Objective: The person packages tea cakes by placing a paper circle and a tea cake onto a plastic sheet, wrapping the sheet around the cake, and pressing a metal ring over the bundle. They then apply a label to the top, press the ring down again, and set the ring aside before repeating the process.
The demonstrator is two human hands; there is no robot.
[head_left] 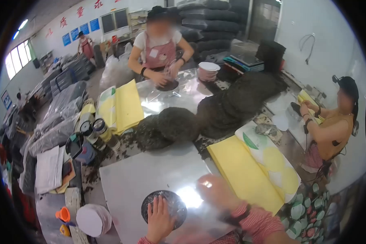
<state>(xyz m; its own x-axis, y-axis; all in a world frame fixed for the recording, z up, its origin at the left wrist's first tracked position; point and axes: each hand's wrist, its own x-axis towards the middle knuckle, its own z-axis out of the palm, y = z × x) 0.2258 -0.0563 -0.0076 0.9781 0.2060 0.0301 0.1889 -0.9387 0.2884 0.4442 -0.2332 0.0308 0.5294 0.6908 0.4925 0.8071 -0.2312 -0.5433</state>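
My left hand (160,219) lies flat, fingers stretched out, on a round dark disc (177,208) with a clear, shiny film over it. The disc rests on a smooth metal sheet (126,183) at the front of the table. To the right, my right hand (215,191) is smeared by motion above the right part of the sheet, beside a stack of yellow sheets (244,175). Its fingers and anything in them cannot be made out.
Dark round clumps (175,124) line the far edge of the metal sheet. Jars (105,132) and a stack of white discs (94,220) are at left. A co-worker (160,53) works across the table, another (337,126) at right.
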